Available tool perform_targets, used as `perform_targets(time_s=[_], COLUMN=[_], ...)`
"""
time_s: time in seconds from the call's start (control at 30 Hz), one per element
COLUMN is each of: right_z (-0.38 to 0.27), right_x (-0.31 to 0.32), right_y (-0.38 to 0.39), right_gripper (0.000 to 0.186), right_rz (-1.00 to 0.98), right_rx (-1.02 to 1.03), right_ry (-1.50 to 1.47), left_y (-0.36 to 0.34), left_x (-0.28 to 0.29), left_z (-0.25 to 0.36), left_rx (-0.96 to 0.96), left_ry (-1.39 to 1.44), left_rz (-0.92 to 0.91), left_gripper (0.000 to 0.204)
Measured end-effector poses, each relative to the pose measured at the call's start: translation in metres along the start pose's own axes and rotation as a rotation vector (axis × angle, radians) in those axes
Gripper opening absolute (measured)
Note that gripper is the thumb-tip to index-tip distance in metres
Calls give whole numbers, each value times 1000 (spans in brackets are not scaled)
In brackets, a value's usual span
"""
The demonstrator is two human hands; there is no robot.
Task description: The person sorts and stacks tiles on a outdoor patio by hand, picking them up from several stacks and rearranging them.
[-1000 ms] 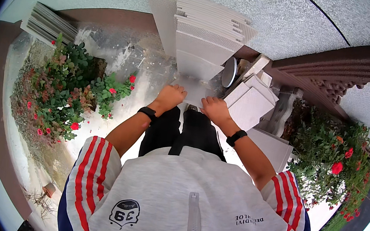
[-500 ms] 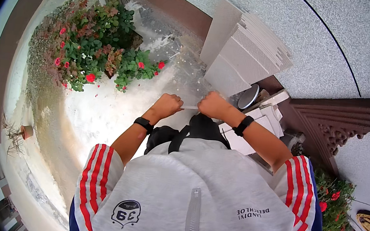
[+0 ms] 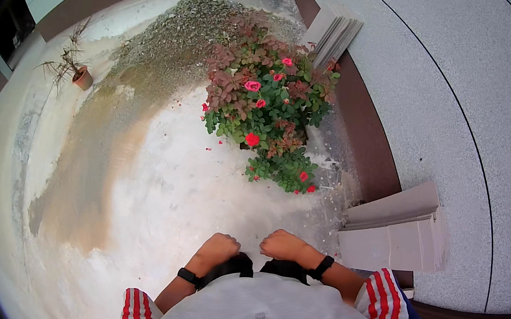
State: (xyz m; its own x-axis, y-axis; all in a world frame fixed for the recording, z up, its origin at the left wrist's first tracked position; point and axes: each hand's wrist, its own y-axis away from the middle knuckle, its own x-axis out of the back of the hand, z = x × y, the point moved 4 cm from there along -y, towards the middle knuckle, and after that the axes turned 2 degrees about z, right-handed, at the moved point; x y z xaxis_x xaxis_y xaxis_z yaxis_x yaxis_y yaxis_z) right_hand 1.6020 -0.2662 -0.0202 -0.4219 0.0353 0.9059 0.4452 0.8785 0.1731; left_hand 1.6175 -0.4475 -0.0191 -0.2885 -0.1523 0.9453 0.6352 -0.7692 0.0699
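Both of my hands are closed and held close together in front of my body, above my dark trousers. The fingers of my left hand (image 3: pixel 219 250) are curled into a fist. A little to its right and slightly farther out, my right hand (image 3: pixel 285 245) is closed too, with a narrow gap between the two. Whatever they may grip is hidden or too small to make out. Dark bands sit on both wrists. Beyond the hands grows a rose bush (image 3: pixel 268 115) with red blooms and green and reddish leaves.
Flat grey panels (image 3: pixel 395 240) lean against the speckled wall (image 3: pixel 470 139) at right, and another panel stack (image 3: pixel 332 35) stands behind the bush. A gravel heap (image 3: pixel 186 27) spreads along the far side. One potted plant (image 3: pixel 82 78) stands on the pale ground (image 3: pixel 152 190) at left.
My view has swung up and left, so my hands sit lower in the picture and the bush is more central. The thin pale strip seen between my hands no longer shows.
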Motion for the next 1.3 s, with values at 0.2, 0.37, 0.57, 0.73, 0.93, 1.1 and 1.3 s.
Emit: perform_targets(time_s=[0.2, 0.37, 0.57, 0.73, 0.93, 1.1, 1.3], right_z=[-6, 10, 71, 116, 208, 304, 418], right_x=[50, 103, 177, 252, 326, 370, 404], right_y=[-178, -323, -473, -561, -646, -704, -737], right_gripper=[27, 25, 28, 28, 28, 27, 28], right_rz=[-29, -11, 65, 88, 171, 267, 302], right_rx=[161, 301, 443, 438, 318, 181, -114], right_ry=[-10, -61, -72, -55, 45, 51, 101], left_y=[77, 107, 108, 81, 8, -74, -201], left_x=[76, 146, 212, 278, 347, 376, 390], left_z=[-129, -252, -387, -493, -625, -742, -861], left_rx=[159, 243, 391, 397, 275, 109, -159], left_ry=[-91, -144, -133, -189, -214, -215, -163], left_rz=[8, -55, -44, 32, 50, 66, 35], left_gripper=[23, 18, 26, 27, 25, 24, 28])
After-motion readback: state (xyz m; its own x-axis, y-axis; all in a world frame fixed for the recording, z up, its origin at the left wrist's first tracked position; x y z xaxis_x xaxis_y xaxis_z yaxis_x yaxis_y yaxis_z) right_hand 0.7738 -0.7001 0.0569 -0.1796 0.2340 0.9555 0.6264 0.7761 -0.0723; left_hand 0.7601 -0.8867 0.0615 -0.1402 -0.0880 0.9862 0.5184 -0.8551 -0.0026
